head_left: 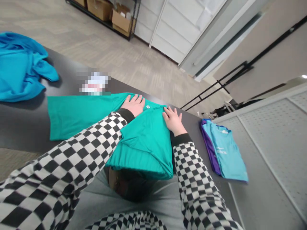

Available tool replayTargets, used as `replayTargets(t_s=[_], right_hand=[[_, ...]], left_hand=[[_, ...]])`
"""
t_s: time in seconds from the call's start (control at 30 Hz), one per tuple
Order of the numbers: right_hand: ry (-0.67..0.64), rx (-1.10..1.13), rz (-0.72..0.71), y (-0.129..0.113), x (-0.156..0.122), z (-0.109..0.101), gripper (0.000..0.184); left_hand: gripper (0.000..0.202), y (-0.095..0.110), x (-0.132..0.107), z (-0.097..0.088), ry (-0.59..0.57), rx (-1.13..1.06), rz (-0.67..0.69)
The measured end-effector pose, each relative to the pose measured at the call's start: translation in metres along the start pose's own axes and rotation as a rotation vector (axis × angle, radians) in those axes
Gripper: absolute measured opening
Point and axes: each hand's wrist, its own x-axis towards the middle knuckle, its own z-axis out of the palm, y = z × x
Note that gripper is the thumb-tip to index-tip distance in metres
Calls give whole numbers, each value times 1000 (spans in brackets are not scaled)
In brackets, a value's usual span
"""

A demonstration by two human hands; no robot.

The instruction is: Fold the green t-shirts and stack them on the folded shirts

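Note:
A teal green T-shirt (96, 118) lies spread on the dark table (21, 127), its near end hanging over the table's front edge toward my lap. My left hand (134, 104) rests flat on the shirt near its far edge, fingers stretched out. My right hand (173, 120) presses flat on the shirt's right side, fingers apart. Neither hand holds anything. Both arms wear black-and-white checkered sleeves.
A crumpled blue garment (19, 67) lies at the table's far left. A folded light blue shirt on purple ones (225, 153) forms a stack at the right. A grey perforated panel (275, 143) borders the right side. Cardboard boxes (120, 19) sit on a far shelf.

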Motion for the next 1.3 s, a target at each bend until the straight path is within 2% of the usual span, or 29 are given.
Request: replayTargets(t_s=[0.07, 0.23, 0.37, 0.43, 0.53, 0.63, 0.7, 0.8, 1.07, 1.3], right_hand=[[-15, 16, 29, 8, 2, -2, 65], [-35, 98, 16, 31, 6, -2, 61], [58, 116, 14, 39, 7, -3, 53], [133, 154, -25, 33, 5, -4, 54], [161, 239, -213, 9, -3, -5, 59], [32, 264, -429, -17, -12, -1, 65], [-62, 242, -467, -27, -16, 4, 71], [-101, 238, -418, -25, -14, 13, 82], [-75, 291, -274, 15, 2, 23, 103], [-116, 230, -101, 23, -3, 5, 109]], left_hand=[[71, 1, -2, -2, -15, 37, -7], [89, 3, -6, -5, -20, 114, -20], [89, 1, -7, -6, -16, 176, -22], [87, -1, -8, -6, -23, 200, -21], [86, -3, -8, -7, -39, 229, -19], [85, -3, -9, -9, -49, 252, -23], [83, -2, -9, -11, -55, 272, -29], [83, 1, -9, -13, -59, 298, -39], [85, 8, -12, -19, -71, 322, -66], [86, 13, -13, -21, -46, 273, -65]])
